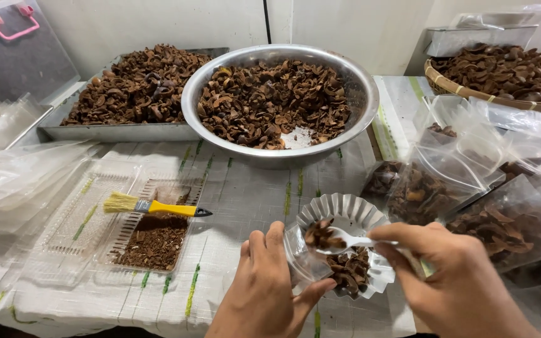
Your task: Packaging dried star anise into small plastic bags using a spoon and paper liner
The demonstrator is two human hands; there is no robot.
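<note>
Two hands low in view, left hand [264, 291] grip pinching clear bag [305, 253], right hand [455, 275] grip closed on white spoon [345, 240]

We take the big steel bowl [281, 100] as our landmark. In front of it we see a bare strip of cloth-covered worktop [245, 200], open enough for a hand to pass. Left of that strip a clear tray [158, 241] with a yellow brush [151, 206] blocks the way; right of the bowl, filled plastic bags [471, 188] crowd in. Left of the bowl a metal tray [126, 128] touches it, leaving no gap
</note>
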